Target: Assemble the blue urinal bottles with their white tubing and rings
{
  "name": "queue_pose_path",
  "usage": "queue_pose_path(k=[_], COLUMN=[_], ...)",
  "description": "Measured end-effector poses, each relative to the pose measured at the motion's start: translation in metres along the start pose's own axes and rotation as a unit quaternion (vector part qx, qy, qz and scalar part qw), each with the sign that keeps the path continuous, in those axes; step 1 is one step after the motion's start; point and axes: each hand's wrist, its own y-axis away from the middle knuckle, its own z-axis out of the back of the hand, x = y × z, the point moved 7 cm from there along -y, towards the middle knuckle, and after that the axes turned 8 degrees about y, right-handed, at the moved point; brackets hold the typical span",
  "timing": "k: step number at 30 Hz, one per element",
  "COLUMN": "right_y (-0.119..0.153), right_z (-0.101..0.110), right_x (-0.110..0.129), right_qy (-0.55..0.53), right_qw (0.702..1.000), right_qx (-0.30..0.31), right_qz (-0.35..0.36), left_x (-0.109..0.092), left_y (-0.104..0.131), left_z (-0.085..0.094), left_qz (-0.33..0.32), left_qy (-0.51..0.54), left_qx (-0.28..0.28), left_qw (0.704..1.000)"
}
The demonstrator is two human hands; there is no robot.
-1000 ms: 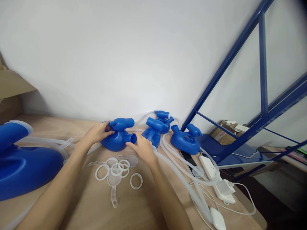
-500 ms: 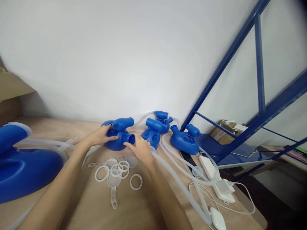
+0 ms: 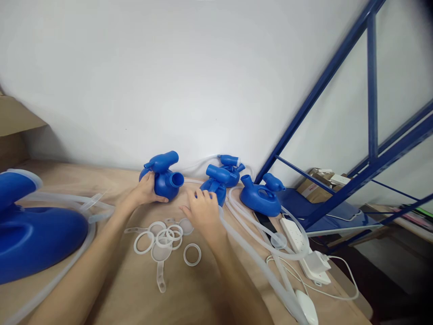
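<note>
My left hand is wrapped round the back and handle side of a blue plastic urinal bottle, thumb low on its side. The bottle's round mouth is uncovered and faces right; a blue funnel-like piece lies across its top. My right hand is apart from that bottle, its fingers spread and slightly bent, holding nothing visible. It is in front of a second blue bottle and partly hides it. Nearer me lie several translucent rings and a round cap with a strap.
A large blue bottle stands at the left. More blue bottles are at the right, with clear hoses, a phone and a white power strip. A blue metal frame rises beyond the table's right edge.
My right hand has let go of the bottle's neck and moved slightly right. The bottle in my left hand has turned and shifted slightly up and left, its mouth tilting upward.
</note>
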Motion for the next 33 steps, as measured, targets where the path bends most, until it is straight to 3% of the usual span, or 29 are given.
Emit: queue_pose_path(k=[4, 8, 15, 21, 26, 28, 31, 33], right_y=[0.033, 0.067, 0.085, 0.099, 0.118, 0.12, 0.108, 0.094], right_z=[0.025, 0.037, 0.059, 0.075, 0.109, 0.116, 0.105, 0.091], right_x=[-0.008, -0.009, -0.005, 0.022, 0.046, 0.056, 0.082, 0.101], right_qy=[0.047, 0.053, 0.002, -0.011, -0.102, -0.197, -0.378, -0.461], right_qw=[0.995, 0.986, 0.993, 0.976, 0.921, 0.887, 0.836, 0.822], right_qx=[0.065, 0.157, 0.08, -0.026, -0.23, -0.271, -0.209, -0.153], right_qz=[-0.055, -0.004, 0.088, 0.215, 0.298, 0.319, 0.34, 0.297], left_x=[0.008, 0.01, 0.022, 0.028, 0.031, 0.033, 0.038, 0.043], left_y=[0.006, 0.011, 0.024, 0.034, 0.026, 0.019, 0.011, 0.012], left_z=[0.003, 0.016, 0.053, 0.057, 0.052, 0.045, 0.028, 0.014], left_qz=[0.044, 0.075, 0.152, 0.171, 0.186, 0.189, 0.202, 0.214], left_qy=[-0.041, -0.072, -0.129, -0.172, -0.201, -0.207, -0.203, -0.185], left_qx=[-0.06, -0.093, -0.154, -0.17, -0.115, -0.067, 0.033, 0.106], left_qw=[0.996, 0.99, 0.968, 0.955, 0.955, 0.958, 0.957, 0.953])
